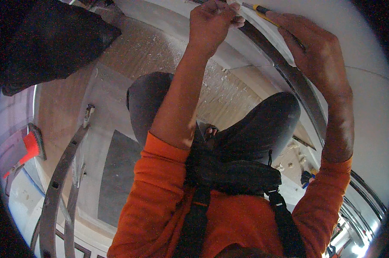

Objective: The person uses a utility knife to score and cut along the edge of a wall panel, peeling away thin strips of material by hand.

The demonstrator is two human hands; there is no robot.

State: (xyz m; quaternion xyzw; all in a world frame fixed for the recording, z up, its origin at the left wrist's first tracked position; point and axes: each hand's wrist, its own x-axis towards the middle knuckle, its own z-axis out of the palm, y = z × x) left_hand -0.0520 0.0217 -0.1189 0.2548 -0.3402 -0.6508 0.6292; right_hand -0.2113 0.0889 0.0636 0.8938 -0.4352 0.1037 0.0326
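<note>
At the top, my left hand (211, 23) has its fingers closed around a small pale thing, too small to name, at the edge of a long dark strip (305, 92). My right hand (315, 56) grips a yellow-and-black utility knife (262, 10), its tip pointing toward my left fingers. The strip runs diagonally beneath both hands along a white panel (362, 47), bent in the fisheye picture. Pale shavings (220, 77) lie scattered on the wooden floor below.
My bent knees are beneath my arms. A dark bundle (56, 43) sits upper left. A red brush (30, 144) and metal bars (65, 163) are at left, beside a dark grey sheet (117, 180). More dark strips (366, 193) run along the lower right.
</note>
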